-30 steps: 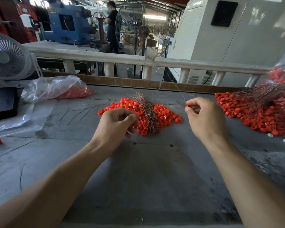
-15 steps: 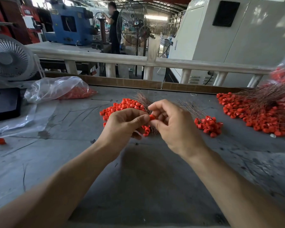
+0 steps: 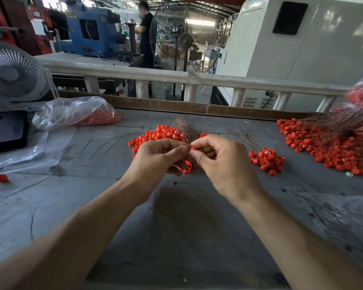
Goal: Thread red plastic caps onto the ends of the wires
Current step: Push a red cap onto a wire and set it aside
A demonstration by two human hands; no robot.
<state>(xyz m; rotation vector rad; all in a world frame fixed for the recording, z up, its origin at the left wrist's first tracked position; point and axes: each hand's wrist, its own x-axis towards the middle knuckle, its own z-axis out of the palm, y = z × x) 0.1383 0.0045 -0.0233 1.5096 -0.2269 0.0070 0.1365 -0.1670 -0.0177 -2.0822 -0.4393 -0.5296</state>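
Easily fumbled: red cap [image 3: 192, 148] pinched between left hand [image 3: 157, 159] and right hand [image 3: 222, 162], fingertips together, could slip off the unseen wire tip.

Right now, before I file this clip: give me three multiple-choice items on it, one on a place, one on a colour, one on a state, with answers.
1. Where does the plastic bag of caps lie?
A. far left of the table
B. under the right forearm
C. on the railing

2. What colour is the cap pinched between the hands?
A. white
B. red
C. blue

3. What are the left hand and right hand doing?
A. lying flat and apart
B. fingertips meeting at one cap
C. lifting the bag

Answers: 1 A, it sits below the desk fan. 2 B, it matches the loose pile. 3 B, both pinch at the same spot.
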